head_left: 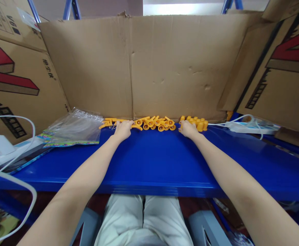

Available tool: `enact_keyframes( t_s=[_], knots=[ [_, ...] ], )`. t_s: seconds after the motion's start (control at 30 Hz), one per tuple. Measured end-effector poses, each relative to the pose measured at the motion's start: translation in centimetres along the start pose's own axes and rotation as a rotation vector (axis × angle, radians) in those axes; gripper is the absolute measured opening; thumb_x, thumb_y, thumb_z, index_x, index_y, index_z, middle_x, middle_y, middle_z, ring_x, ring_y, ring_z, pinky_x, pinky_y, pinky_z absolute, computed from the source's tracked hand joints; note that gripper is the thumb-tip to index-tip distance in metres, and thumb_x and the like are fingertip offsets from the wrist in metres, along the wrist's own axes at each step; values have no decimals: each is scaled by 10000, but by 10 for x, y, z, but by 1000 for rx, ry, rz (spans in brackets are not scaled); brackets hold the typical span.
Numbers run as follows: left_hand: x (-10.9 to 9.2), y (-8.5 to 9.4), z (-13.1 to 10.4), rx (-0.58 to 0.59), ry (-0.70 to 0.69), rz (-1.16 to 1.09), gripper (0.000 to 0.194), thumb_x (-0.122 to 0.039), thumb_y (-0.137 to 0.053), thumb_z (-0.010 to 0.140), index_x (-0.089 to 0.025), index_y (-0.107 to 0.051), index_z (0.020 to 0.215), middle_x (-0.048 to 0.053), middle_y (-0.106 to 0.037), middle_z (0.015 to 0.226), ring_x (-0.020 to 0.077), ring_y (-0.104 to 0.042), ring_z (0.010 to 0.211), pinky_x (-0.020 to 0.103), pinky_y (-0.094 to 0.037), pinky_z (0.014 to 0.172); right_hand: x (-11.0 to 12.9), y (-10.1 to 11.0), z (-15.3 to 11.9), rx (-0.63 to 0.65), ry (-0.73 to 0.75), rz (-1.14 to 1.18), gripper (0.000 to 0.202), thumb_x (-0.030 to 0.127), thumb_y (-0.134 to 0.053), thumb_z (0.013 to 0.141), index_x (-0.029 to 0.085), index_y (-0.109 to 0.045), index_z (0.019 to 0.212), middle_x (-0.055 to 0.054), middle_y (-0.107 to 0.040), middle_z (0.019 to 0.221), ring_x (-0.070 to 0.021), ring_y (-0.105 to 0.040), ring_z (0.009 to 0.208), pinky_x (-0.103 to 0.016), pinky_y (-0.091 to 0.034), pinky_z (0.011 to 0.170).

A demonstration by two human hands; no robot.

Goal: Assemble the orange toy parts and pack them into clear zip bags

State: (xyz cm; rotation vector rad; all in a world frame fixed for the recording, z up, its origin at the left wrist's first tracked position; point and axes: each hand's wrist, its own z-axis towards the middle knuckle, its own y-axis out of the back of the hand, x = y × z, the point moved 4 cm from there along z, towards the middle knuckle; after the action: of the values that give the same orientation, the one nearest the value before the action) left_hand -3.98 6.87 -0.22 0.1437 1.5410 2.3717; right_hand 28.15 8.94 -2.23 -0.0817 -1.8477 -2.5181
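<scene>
Several small orange plastic parts [156, 123] lie in a row at the far edge of the blue table [152, 164], against a cardboard wall. My left hand [123, 129] reaches to the left group of orange parts [108, 122], its fingers curled over some of them. My right hand [187, 129] rests against a stacked cluster of orange parts [199, 123] on the right, fingers touching it. Whether either hand has a firm grip on a part cannot be told.
Clear plastic bags [74, 129] with colourful cards lie at the left. A white charger and cable [1, 145] sit at the far left. A white power strip [252, 128] with cords lies at the right. Cardboard sheets [165, 65] wall the table.
</scene>
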Motion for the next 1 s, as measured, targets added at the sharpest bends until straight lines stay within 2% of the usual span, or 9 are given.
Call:
enact_keyframes(
  t_s=[0.13, 0.27, 0.4, 0.5, 0.6, 0.7, 0.77, 0.87, 1.0],
  knots=[
    [-4, 10, -1, -67, -9, -43, 354, -127, -404, 841, -239, -633, 1086, 115, -655, 1155, 304, -520, 1164, 531, -237, 1012, -2, -3, 2, -6, 1, 32, 410, 229, -486, 867, 158, -479, 1271, -186, -558, 1229, -332, -532, 1133, -455, -372, 911],
    [-3, 12, 1, -143, 109, -215, 283, -166, -438, 870, -248, -628, 1063, 88, -670, 1101, 298, -564, 1123, 509, -280, 1006, -3, -4, 2, -2, 8, 50, 410, 232, -478, 871, 142, -476, 1271, -201, -542, 1258, -337, -509, 1168, -461, -371, 920],
    [2, 9, 4, -180, 318, -636, 296, -115, -458, 860, -206, -556, 1123, 54, -661, 933, 191, -671, 788, 385, -454, 849, -3, -4, 3, -12, 14, 86, 441, 219, -494, 854, 144, -463, 1288, -198, -542, 1268, -337, -512, 1168, -468, -376, 916],
    [5, 8, 5, -238, 454, -1035, 282, -93, -464, 853, -180, -507, 1118, 7, -622, 832, 102, -632, 587, 286, -495, 707, -5, -5, 6, 3, -41, 177, 497, 239, -544, 829, 130, -457, 1306, -195, -585, 1213, -324, -562, 1091, -429, -399, 882],
    [5, 9, 6, -244, 506, -1364, 204, -46, -487, 807, -167, -518, 968, -5, -606, 802, 97, -653, 643, 252, -497, 694, -7, -8, 10, 58, -97, 230, 456, 325, -568, 826, 140, -539, 1242, -176, -643, 1110, -325, -603, 987, -421, -413, 845],
    [4, 8, 7, -202, 520, -1575, 172, -13, -512, 764, -170, -499, 835, 2, -611, 804, 127, -675, 757, 273, -511, 730, -8, -8, 10, 104, -83, 182, 388, 388, -535, 840, 161, -616, 1145, -156, -674, 1024, -338, -613, 953, -449, -402, 854],
    [4, 7, 7, -199, 535, -1616, 150, -34, -537, 773, -175, -496, 808, 9, -625, 806, 141, -676, 815, 288, -520, 750, -8, -3, 8, 83, -99, 115, 388, 391, -543, 824, 151, -626, 1117, -169, -676, 998, -356, -605, 978, -467, -389, 869],
    [6, 5, 6, -222, 586, -1575, 62, -123, -549, 831, -167, -533, 790, 37, -652, 807, 151, -667, 873, 270, -526, 741, -6, 15, 0, -44, -192, 5, 391, 323, -554, 792, 109, -595, 1116, -212, -656, 1026, -373, -583, 1034, -468, -382, 874],
    [3, 2, 7, -215, 623, -1532, 126, -235, -563, 865, -146, -596, 781, 90, -682, 930, 158, -642, 962, 246, -516, 750, 11, 43, -13, -149, -203, -24, 364, 223, -512, 800, 87, -528, 1137, -214, -647, 1056, -325, -593, 1025, -417, -387, 856]
  ],
)
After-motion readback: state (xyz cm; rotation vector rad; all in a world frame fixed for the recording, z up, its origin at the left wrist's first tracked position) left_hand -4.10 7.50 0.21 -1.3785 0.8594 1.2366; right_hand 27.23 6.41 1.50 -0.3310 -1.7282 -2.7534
